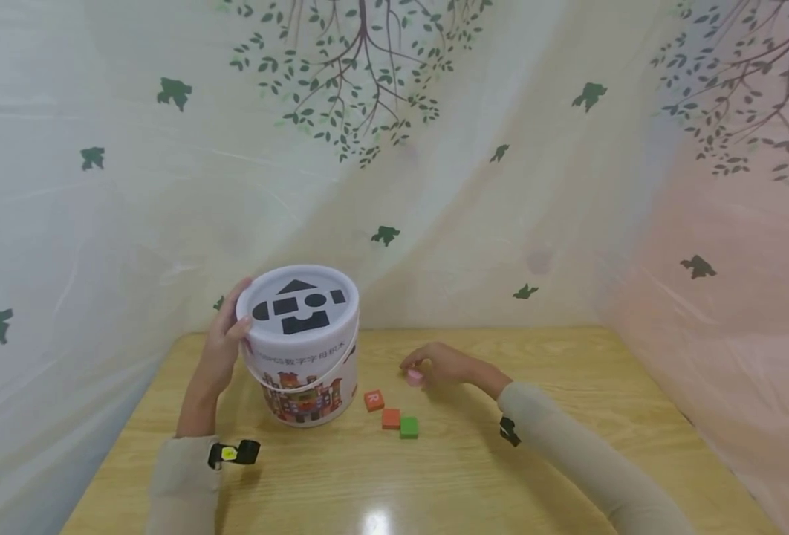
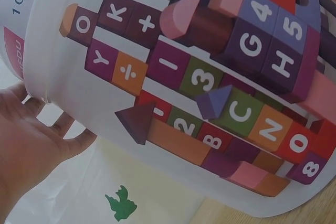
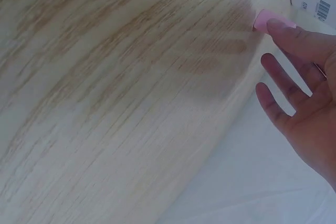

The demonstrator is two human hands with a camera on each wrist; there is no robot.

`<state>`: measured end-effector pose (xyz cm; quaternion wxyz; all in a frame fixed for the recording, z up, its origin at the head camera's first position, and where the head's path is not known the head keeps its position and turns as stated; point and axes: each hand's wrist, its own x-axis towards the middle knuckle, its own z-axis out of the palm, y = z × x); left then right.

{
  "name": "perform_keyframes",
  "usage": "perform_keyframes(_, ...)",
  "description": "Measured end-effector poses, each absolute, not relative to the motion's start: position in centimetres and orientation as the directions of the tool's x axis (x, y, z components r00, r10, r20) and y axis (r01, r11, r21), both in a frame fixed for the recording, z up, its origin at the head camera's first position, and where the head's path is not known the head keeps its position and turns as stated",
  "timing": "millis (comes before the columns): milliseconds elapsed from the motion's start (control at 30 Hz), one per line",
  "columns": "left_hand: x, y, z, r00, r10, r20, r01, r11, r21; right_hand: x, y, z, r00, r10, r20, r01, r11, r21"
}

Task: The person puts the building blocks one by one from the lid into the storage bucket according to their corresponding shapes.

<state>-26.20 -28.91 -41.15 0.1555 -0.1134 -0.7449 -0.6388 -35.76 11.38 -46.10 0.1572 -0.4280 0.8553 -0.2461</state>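
Note:
A white lidded bucket (image 1: 307, 364) with a wire-thin white handle and printed pictures of toy blocks stands at the left of the table. My left hand (image 1: 223, 345) grips its upper left side, thumb at the lid's (image 1: 267, 290) edge; in the left wrist view the fingers (image 2: 79, 141) reach behind the bucket's wall. Right of the bucket, my right hand (image 1: 444, 362) pinches a pink block (image 3: 262, 20) between thumb and index finger, low over the tabletop, with the other fingers spread. An orange block marked R (image 1: 374, 400), another orange block (image 1: 391, 419) and a green block (image 1: 409, 428) lie between bucket and hand.
The wooden table (image 1: 501, 475) ends at a pale curtain (image 1: 468, 223) printed with leaves and branches, which hangs behind it and at both sides. Black wrist cameras are strapped over both sleeves (image 1: 555, 446).

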Motion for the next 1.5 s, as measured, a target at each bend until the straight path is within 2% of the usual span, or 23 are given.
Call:
perform_keyframes(333, -26.2, -28.7, -41.2, -0.926, -0.039, 0.374, 0.366, 0.137, 0.92, -35.9, 11.6, -46.3, -0.63, -0.774, -0.054, -0.632, 0.553, -0.543)
perform_keyframes(867, -26.1, -28.5, -41.3, -0.93, -0.025, 0.366, 0.358, 0.155, 0.921, -36.2, 11.5, -45.1, -0.613, -0.79, -0.032, -0.649, 0.526, -0.55)
perform_keyframes(1167, -26.1, -28.8, -41.3, -0.923, -0.022, 0.383, 0.376, 0.155, 0.914, -35.9, 10.6, -42.9, -0.627, -0.775, -0.082, -0.618, 0.559, -0.553)
perform_keyframes(1500, -25.9, -28.6, -41.1, -0.924, -0.017, 0.381, 0.374, 0.162, 0.913, -36.2, 10.5, -41.3, -0.605, -0.794, -0.054, -0.69, 0.557, -0.463)
